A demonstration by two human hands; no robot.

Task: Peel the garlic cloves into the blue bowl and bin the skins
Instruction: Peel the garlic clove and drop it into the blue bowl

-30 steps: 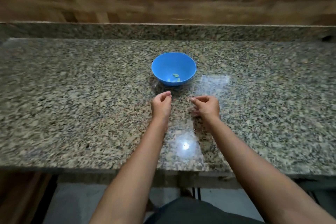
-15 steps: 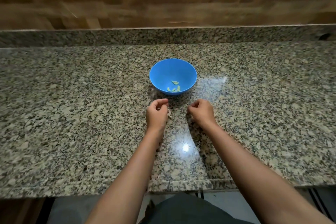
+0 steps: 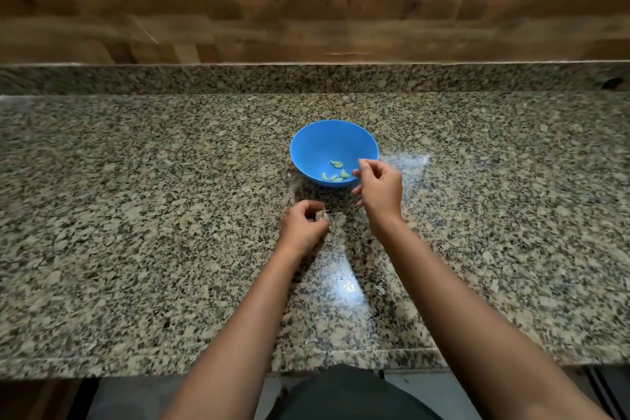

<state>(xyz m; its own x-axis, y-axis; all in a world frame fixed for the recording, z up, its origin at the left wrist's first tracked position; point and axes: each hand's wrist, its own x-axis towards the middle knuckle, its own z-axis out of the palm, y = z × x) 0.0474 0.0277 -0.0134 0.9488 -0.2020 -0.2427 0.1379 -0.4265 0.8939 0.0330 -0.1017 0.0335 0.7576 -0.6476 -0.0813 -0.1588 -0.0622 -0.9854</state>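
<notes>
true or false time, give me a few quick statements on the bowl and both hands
1. The blue bowl holds several peeled cloves. True.
2. The bowl lies tipped on its side. False: it stands upright on the granite counter.
3. The right hand lies flat on the counter far from the bowl. False: it is at the bowl's right rim.
4. The left hand is on the near side of the bowl, fingers curled. True.
</notes>
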